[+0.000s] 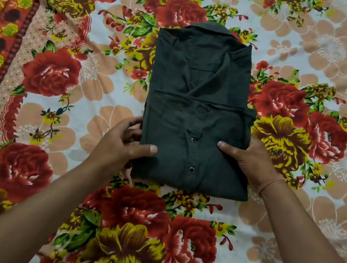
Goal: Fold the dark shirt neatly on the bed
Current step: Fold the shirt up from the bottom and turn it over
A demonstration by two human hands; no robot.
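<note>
The dark shirt [197,103] lies in the middle of the bed as a tall folded rectangle, collar at the far end. Its lower part is doubled up over the body, with the button placket and two snap buttons facing up. My left hand [120,143] grips the near left edge of this folded layer, thumb on top and fingers tucked beside and under the cloth. My right hand [252,159] holds the near right edge the same way, thumb pressed on top of the fabric.
The bed is covered by a floral sheet [315,63] with red and yellow roses on pale blue. A red patterned border [5,36] runs along the left side. Both my forearms reach in from the bottom corners.
</note>
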